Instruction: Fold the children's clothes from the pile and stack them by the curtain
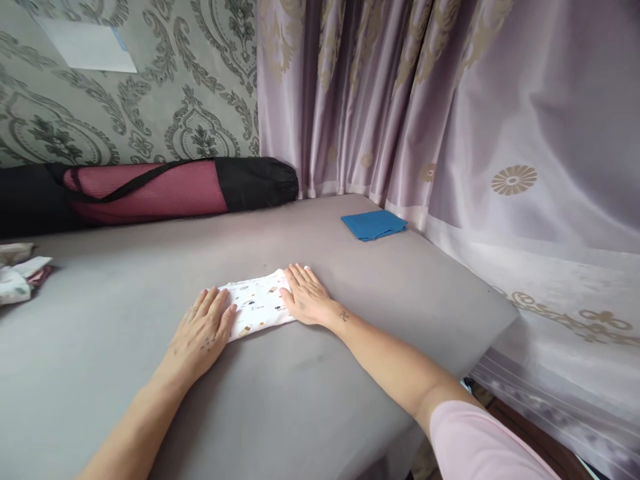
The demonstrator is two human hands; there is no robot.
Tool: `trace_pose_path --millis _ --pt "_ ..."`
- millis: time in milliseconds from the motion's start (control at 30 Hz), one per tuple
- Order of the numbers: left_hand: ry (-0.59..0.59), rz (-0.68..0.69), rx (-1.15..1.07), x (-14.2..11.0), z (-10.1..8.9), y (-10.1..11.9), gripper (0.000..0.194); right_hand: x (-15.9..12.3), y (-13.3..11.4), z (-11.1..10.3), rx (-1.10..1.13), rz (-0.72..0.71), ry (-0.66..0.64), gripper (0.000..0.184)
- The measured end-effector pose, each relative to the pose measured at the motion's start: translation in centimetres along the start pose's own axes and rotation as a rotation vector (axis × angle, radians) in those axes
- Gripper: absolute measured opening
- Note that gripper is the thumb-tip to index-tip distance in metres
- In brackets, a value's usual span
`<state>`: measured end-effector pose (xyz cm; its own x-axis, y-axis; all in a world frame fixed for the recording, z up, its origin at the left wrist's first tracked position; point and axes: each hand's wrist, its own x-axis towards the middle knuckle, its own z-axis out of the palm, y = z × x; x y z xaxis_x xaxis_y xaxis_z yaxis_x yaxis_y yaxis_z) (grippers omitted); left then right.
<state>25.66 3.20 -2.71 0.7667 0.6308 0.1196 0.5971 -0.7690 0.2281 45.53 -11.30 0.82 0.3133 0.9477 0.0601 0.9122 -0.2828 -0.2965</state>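
A white cloth with a small printed pattern lies folded into a flat strip on the grey sheet of the bed. My left hand rests flat on its left end, fingers stretched out. On the right end lies my right hand, also flat with its fingers extended. The palms cover both ends of the cloth, so those parts are hidden. Farther back and to the right sits a folded blue cloth, apart from both hands.
A black and pink rolled bag with a strap lies along the patterned wall. Crumpled fabric is at the left edge. Lilac curtains hang behind and along the right side, near the bed's edge.
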Motion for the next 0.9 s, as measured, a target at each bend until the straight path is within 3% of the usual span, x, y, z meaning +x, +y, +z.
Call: trace_pose_path --millis 267,400,600,800,900 --pt "0.01 0.008 -0.033 0.1 0.1 -0.1 0.064 0.3 0.6 0.3 0.007 0.018 -0.031 0.065" --pt "0.027 0.015 -0.053 0.1 0.1 0.0 0.064 0.1 0.0 0.0 0.002 0.005 0.017 0.063" --pt "0.084 0.044 -0.072 0.3 0.8 -0.4 0.058 -0.4 -2.1 -0.4 -0.015 -0.213 0.16 0.059" --pt "0.113 0.032 -0.131 0.4 0.9 -0.7 0.055 -0.5 -2.3 0.5 0.005 -0.251 -0.042 0.058" --pt "0.113 -0.009 -0.169 0.5 0.5 -0.6 0.056 -0.5 -2.1 0.6 0.012 -0.251 -0.041 0.058"
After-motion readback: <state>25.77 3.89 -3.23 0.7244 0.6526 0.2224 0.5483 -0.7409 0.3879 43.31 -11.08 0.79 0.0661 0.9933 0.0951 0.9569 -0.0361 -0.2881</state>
